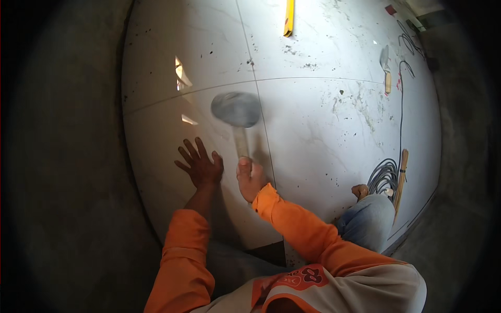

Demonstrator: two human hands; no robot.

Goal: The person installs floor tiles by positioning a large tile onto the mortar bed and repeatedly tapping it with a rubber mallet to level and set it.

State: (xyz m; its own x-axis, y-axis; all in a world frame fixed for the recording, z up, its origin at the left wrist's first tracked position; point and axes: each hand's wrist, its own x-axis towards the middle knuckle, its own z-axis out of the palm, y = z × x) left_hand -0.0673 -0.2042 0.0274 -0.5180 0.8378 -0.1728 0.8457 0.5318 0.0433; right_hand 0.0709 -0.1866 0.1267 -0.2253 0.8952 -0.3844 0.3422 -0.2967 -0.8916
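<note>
Mallet (237,112) is clamped in the right hand (250,179); left hand (204,167) is palm-down, fingers apart.

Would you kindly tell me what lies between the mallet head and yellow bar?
In the head view, pale tiles with dark specks and a thin joint lie between the mallet head and yellow bar.

On the tiled floor (313,130), the left hand (202,166) is spread over the near left tile. The right hand (251,180) is to the right of it, and the mallet (236,110) extends forward from there, its head ahead of both hands. Farther ahead, a level (289,18) lies on the floor. To the right of it, a trowel (386,70) lies. Nearer the person, on the right side, a cable coil (383,175) is between a foot (359,191) and a bundle of sticks (402,180).
</note>
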